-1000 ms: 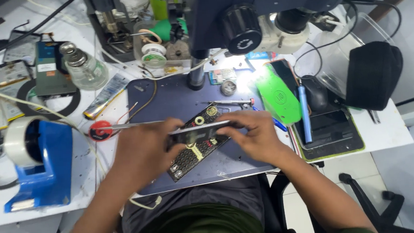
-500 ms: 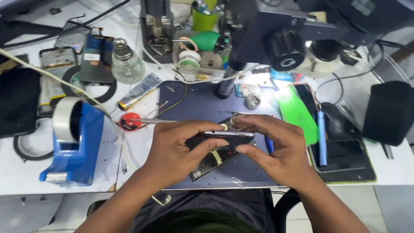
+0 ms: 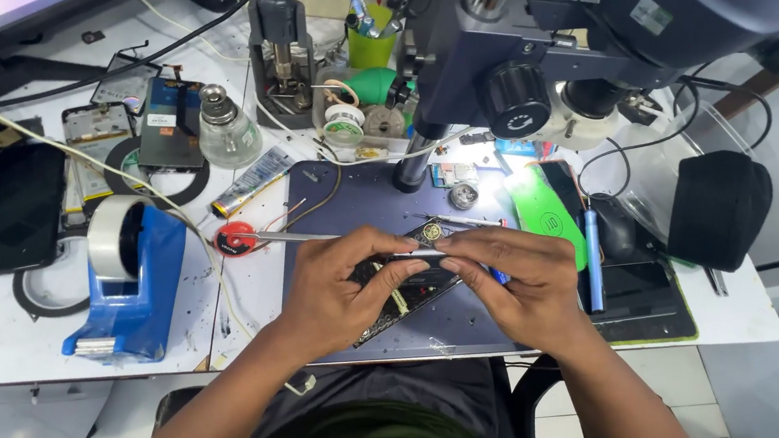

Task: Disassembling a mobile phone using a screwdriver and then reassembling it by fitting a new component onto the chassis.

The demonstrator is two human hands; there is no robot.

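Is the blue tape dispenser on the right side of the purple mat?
No, the blue tape dispenser stands left of the purple work mat.

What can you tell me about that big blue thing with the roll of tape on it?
The tape dispenser looks like chunky blue plastic, standing on the white table off to the side of the left hand, which does not touch it. A wide roll of pale tape sits upright in its top. The lower front end carries a metal cutting edge. A thin pale cable crosses over it.

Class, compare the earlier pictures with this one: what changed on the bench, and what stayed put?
Only the view shifted. Both hands, left hand and right hand, keep their grip on the opened phone over the dark mat. The blue tape dispenser and microscope stayed put.
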